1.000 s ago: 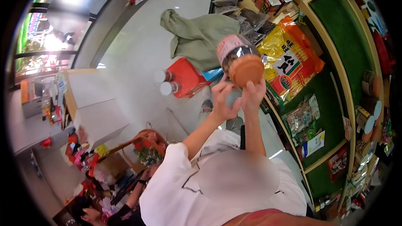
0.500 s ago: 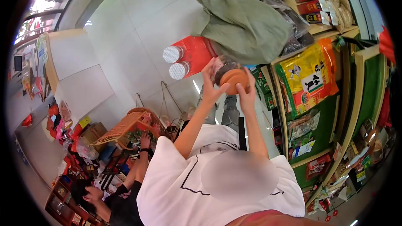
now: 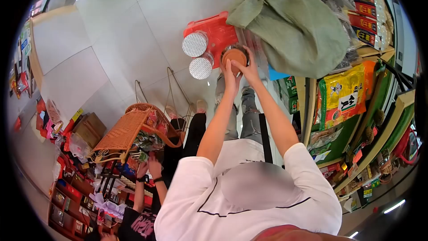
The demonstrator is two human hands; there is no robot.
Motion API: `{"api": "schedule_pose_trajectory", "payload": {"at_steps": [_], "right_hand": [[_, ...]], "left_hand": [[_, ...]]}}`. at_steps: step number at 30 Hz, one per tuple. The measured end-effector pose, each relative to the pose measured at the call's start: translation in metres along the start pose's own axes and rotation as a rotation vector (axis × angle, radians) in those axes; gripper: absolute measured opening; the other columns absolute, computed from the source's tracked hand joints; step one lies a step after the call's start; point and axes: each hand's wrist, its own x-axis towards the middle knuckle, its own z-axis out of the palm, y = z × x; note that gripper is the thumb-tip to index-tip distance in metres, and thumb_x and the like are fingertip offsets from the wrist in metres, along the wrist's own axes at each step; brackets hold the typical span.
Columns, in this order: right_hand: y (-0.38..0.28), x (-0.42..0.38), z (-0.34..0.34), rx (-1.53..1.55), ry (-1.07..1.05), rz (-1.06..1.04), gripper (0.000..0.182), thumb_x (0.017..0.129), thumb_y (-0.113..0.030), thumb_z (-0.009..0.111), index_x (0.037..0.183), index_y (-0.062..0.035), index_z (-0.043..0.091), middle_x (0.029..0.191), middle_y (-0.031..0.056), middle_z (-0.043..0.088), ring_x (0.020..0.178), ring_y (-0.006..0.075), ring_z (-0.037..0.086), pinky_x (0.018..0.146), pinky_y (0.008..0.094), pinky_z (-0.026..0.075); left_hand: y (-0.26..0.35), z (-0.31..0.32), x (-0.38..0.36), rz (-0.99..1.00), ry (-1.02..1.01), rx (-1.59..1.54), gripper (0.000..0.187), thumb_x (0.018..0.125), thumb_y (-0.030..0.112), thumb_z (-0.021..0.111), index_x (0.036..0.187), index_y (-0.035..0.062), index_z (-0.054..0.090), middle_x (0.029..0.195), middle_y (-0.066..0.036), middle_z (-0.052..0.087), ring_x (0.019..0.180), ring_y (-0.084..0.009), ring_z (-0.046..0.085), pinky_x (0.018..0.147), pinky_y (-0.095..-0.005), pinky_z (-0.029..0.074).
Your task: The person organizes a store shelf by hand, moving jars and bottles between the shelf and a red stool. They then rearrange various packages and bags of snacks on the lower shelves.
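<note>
Jar (image 3: 235, 56), orange-lidded, pinched between left hand (image 3: 231, 79) and right hand (image 3: 250, 70), at near corner of red stool (image 3: 219, 35). Looks like holding step; calls for steady, two-handed support.

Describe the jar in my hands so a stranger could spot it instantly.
Find the red stool on the pale floor. By its lower right corner in view, your left hand and right hand hold the jar. Its top is orange-brown; the two containers at the stool's left have white, patterned tops.
</note>
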Motion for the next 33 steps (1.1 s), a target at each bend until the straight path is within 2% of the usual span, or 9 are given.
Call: {"api": "schedule_pose_trajectory", "payload": {"at_steps": [4,7,14,20,23,26,27,29,33], "right_hand": [[0.023,0.058,0.009,0.024,-0.187,0.016,0.075,0.074,-0.009,0.082,0.138,-0.0037,0.043,0.139,0.0134,0.051,0.127,0.0225,0.048,0.108,0.0346,0.038],[0.040,0.077,0.016,0.088,-0.105,0.166,0.077,0.075,-0.017,0.083,0.142,-0.0112,0.045,0.140,0.0105,0.050,0.128,0.0218,0.048,0.107,0.0339,0.039],[0.077,0.088,0.025,0.077,-0.042,0.056,0.069,0.083,-0.011,0.074,0.143,-0.0022,0.042,0.144,0.0169,0.046,0.132,0.0240,0.047,0.102,0.0316,0.044],[0.066,0.028,0.005,0.205,-0.039,0.269,0.049,0.090,-0.007,0.062,0.138,-0.0061,0.049,0.115,0.0106,0.067,0.100,0.0167,0.063,0.087,0.0296,0.051],[0.055,-0.030,-0.025,-0.028,-0.263,0.143,0.039,0.095,-0.015,0.056,0.132,-0.0019,0.055,0.108,0.0069,0.068,0.101,0.0137,0.061,0.088,0.0306,0.049],[0.025,-0.096,-0.070,-0.031,-0.176,0.128,0.037,0.094,-0.018,0.057,0.127,-0.0017,0.058,0.115,0.0105,0.067,0.103,0.0177,0.061,0.091,0.0334,0.049],[0.010,-0.121,-0.087,-0.040,-0.139,0.116,0.037,0.095,-0.020,0.058,0.128,-0.0022,0.058,0.116,0.0121,0.067,0.103,0.0189,0.062,0.091,0.0334,0.049],[0.007,-0.170,-0.117,-0.065,0.019,-0.032,0.035,0.094,-0.022,0.060,0.127,-0.0080,0.061,0.111,0.0117,0.069,0.097,0.0183,0.065,0.087,0.0322,0.051],[-0.010,-0.251,-0.188,0.059,0.216,0.058,0.030,0.094,-0.022,0.063,0.120,-0.0087,0.066,0.106,0.0078,0.071,0.092,0.0129,0.066,0.081,0.0293,0.052]], "left_hand": [[-0.010,-0.013,0.056,-0.047,0.085,-0.103,0.074,0.094,0.056,0.054,0.150,0.0210,0.020,0.150,-0.006,0.032,0.137,-0.0247,0.034,0.112,-0.0423,0.031],[0.000,-0.002,0.079,0.016,0.134,0.021,0.075,0.093,0.057,0.055,0.149,0.0216,0.021,0.147,-0.007,0.035,0.134,-0.0248,0.038,0.107,-0.0422,0.036],[0.008,0.002,0.099,0.081,0.172,0.071,0.075,0.092,0.050,0.062,0.148,0.0224,0.020,0.143,-0.006,0.040,0.125,-0.0246,0.048,0.094,-0.0437,0.047],[0.012,0.004,0.067,-0.035,0.224,0.361,0.066,0.096,0.038,0.058,0.148,0.0161,0.025,0.142,-0.009,0.043,0.115,-0.0246,0.056,0.084,-0.0401,0.053],[0.010,-0.023,0.057,-0.085,0.119,0.498,0.068,0.093,0.040,0.062,0.148,0.0170,0.030,0.142,-0.008,0.047,0.115,-0.0260,0.057,0.089,-0.0425,0.051],[0.010,-0.018,0.056,-0.127,0.162,0.711,0.045,0.095,0.034,0.055,0.135,0.0138,0.050,0.134,-0.008,0.053,0.111,-0.0256,0.057,0.090,-0.0435,0.050],[0.013,-0.017,0.063,-0.124,-0.023,0.632,0.040,0.096,0.030,0.053,0.132,0.0125,0.052,0.130,-0.009,0.056,0.111,-0.0270,0.058,0.090,-0.0441,0.050],[0.017,0.070,-0.013,0.075,0.104,0.783,0.031,0.098,0.018,0.050,0.126,0.0065,0.053,0.123,-0.013,0.058,0.106,-0.0241,0.059,0.086,-0.0376,0.052],[-0.001,0.115,-0.032,0.531,-0.103,1.034,0.030,0.099,0.019,0.049,0.123,-0.0003,0.051,0.115,-0.014,0.058,0.097,-0.0250,0.059,0.083,-0.0372,0.052]]}}
